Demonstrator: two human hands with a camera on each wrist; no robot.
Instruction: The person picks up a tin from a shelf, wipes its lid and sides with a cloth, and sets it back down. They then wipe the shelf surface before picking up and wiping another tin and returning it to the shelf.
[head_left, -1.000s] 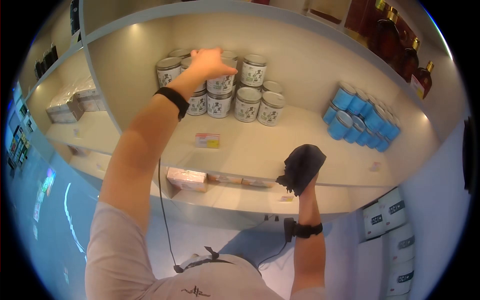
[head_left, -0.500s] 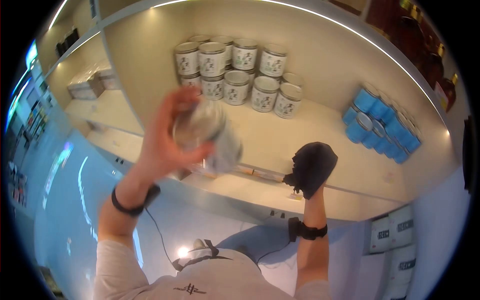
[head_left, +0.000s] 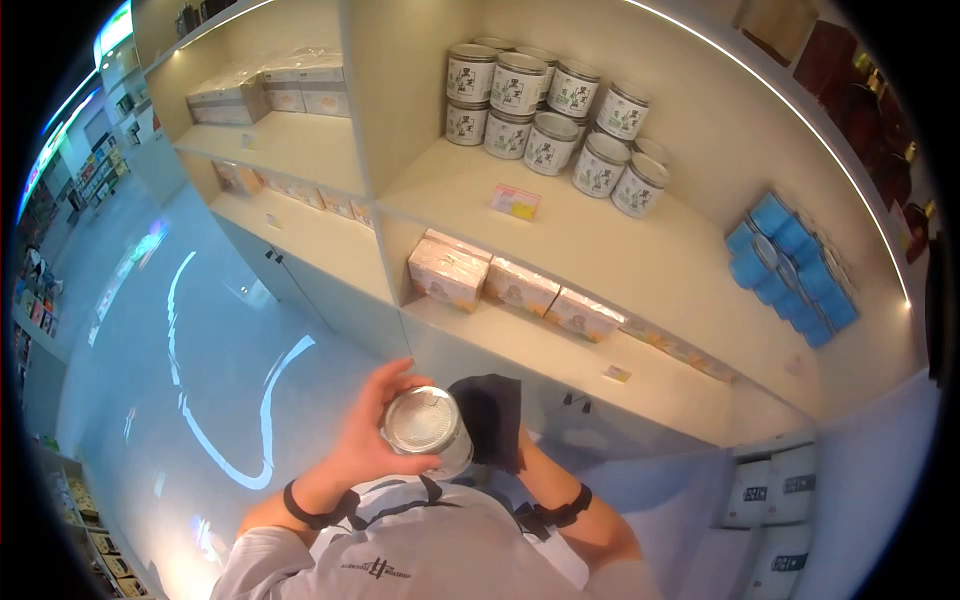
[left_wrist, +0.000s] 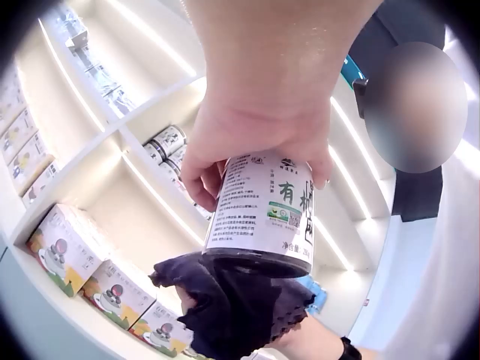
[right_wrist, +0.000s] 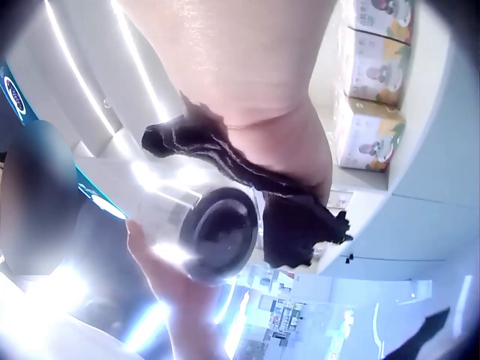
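- Head view: grips a silver-lidded can in the left hand, with fingers and thumb curled round its side, just in front of the shirt.
- Right beside the can, shows a black cloth (seemingly touching, though hard to be sure).
- Beyond the can, on a lower shelf, shows pale boxes; farther beyond it, on the shelf above, stacked white-labelled tins; well off to its right, blue tins.
- Left wrist view: shows the can's printed label and dark base, with the black cloth bunched at that base and the pale boxes to the left.
- Right wrist view: shows the can's dark base, held by the left hand beyond it.
- Near the can, wears the black cloth draped over the right hand (fingers hidden); cannot tell whether curled or straight underneath.
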